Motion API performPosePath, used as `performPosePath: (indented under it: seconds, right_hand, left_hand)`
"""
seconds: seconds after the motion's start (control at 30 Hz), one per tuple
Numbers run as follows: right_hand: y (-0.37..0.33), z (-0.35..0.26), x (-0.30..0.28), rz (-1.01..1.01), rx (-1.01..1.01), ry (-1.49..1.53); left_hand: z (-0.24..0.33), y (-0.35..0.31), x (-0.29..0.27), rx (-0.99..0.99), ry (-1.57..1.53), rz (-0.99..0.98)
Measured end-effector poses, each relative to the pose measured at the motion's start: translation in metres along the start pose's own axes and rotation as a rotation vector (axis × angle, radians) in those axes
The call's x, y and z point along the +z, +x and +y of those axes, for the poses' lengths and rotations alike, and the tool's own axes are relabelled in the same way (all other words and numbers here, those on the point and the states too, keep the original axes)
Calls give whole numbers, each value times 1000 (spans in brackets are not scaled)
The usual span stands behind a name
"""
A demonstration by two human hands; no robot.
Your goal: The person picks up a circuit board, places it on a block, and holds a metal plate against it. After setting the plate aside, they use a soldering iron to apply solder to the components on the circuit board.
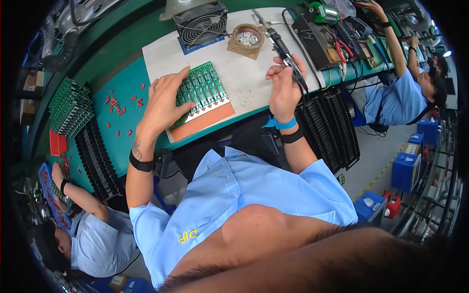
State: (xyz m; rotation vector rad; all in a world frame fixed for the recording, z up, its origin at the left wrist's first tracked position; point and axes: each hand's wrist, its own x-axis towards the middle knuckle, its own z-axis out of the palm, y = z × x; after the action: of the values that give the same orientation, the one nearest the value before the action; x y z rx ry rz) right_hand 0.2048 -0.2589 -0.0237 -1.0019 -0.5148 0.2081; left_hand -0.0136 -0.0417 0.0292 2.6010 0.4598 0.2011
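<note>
A green circuit board panel [207, 88] with rows of tall parts lies on a white sheet in front of me, above an orange-brown strip [205, 121]. My left hand [166, 100] rests at the panel's left edge, thumb and fingers spread, the thumb over the board. In my right hand [285, 90], fingers wrapped round it, is a soldering iron [280, 48] with a black handle. It slants up and away to the left. Past the panel, near the iron's front part, stands a round pot [236, 39] of silvery bits on a brown square.
A black fan [201, 24] stands at the back. Loose red components [115, 105] and stacked green boards [71, 107] lie left. Black racks [330, 127] flank my right. A dark box [312, 44], pliers [346, 48] and a green spool [324, 13] stand right. Co-workers sit both sides.
</note>
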Motion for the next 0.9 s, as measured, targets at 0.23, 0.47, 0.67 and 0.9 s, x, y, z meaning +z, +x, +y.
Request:
performPosePath:
  seconds: [0.23,0.47,0.67,0.9]
  right_hand:
    - [-6,-4,-24,-74,193,-140]
    - [-23,-12,-26,-146,-69,-302]
    - [-26,-25,-18,-264,103,-347]
    - [-13,-23,-25,-464,30,-445]
  left_hand:
    - [9,-4,0,52,110,-12]
    - [21,6,3,56,34,76]
    - [28,34,20,70,82,88]
    - [27,40,31,48,151,106]
